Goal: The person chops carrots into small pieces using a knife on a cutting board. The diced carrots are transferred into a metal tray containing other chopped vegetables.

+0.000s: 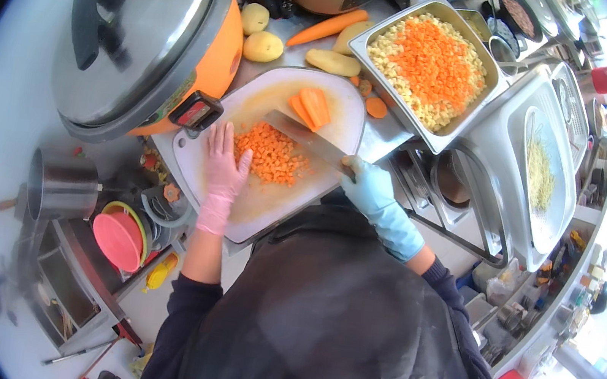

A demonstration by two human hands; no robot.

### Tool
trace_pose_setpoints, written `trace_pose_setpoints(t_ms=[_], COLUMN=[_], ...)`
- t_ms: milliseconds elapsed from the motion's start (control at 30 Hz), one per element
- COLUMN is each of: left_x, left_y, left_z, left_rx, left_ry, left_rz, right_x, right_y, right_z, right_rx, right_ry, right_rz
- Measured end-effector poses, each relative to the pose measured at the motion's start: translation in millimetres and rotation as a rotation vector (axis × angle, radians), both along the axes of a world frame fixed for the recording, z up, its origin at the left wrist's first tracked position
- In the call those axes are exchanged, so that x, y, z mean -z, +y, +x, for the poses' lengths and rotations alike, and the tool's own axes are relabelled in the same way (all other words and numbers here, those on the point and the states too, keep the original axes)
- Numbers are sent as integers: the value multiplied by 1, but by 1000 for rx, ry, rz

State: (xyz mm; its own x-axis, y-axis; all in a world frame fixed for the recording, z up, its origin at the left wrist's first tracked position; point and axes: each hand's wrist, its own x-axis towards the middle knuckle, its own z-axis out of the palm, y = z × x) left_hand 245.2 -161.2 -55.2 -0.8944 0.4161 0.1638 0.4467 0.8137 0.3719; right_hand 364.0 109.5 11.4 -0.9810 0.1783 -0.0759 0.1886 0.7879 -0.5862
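Observation:
My right hand (369, 189), in a light blue glove, grips the handle of a wide-bladed kitchen knife (307, 139). The blade lies across the far side of a pile of diced carrot (271, 153) on a white plastic cutting board (345, 94). Flat on the board at the pile's left edge rests my left hand (225, 165), in a pink glove, its fingers straight and the thumb apart, holding nothing. Just beyond the blade are several carrot slices (312, 107), some overlapping.
Beyond the board lie peeled potatoes (263, 47) and a whole carrot (329, 27). A steel pan (359, 47) of diced carrot over pale cubes stands at the back right. A large orange cooker (211, 62) with a steel lid crowds the left side. Steel trays (553, 234) stand farther right.

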Motion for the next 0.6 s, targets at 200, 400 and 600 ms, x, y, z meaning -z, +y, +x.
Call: trace_pose_setpoints(t_ms=[200,400,600], left_x=[2,-1,1], left_y=[8,1,11], left_z=[-34,-31,7], left_rx=[254,378,255], left_ry=[-108,-258,-119], left_rz=[122,266,239], right_x=[4,10,25], right_y=[-37,-25,-20], right_z=[6,8,27], right_rx=[30,287,371], right_ry=[-79,-325,-437], right_rz=[-133,-633,-939])
